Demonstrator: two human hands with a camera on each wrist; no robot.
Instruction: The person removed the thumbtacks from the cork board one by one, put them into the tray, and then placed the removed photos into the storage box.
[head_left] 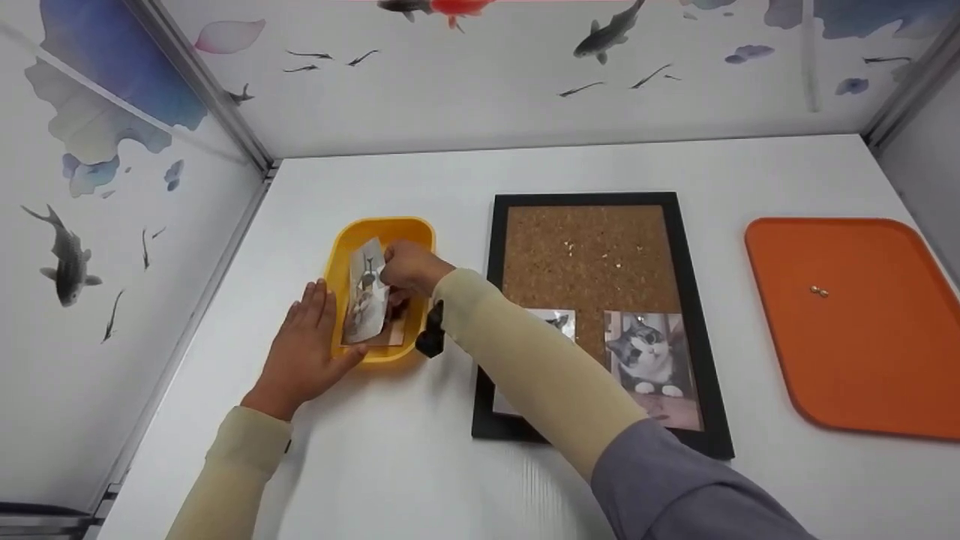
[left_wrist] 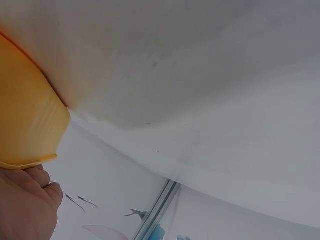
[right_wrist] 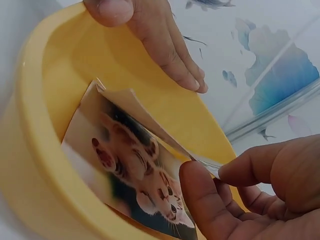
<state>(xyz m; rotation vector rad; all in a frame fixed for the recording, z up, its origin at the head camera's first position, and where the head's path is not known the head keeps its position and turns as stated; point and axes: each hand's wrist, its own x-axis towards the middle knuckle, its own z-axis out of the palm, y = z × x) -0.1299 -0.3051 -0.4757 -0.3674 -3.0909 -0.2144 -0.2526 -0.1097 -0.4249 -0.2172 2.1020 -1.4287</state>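
A yellow plastic basin [head_left: 409,223] stands on the white table, with photo prints inside it. Between thumb and fingers, my right hand [head_left: 411,268] pinches the edge of a photo print [head_left: 366,300], which is lifted and bent upward. Beneath it, a kitten photo [right_wrist: 135,165] lies in the basin, seen in the right wrist view. My left hand [head_left: 304,352] rests along the basin's near left rim, fingers straight and thumb spread to the front. In the left wrist view, the basin's outer wall [left_wrist: 30,110] shows above part of that hand.
Right of the basin lies a black-framed cork board [head_left: 585,281] with small gold pins stuck in its upper part. A grey-and-white cat photo [head_left: 646,360] is on its lower right; my right forearm covers another photo partly. An orange tray [head_left: 862,367] at far right holds small gold pins [head_left: 819,291].
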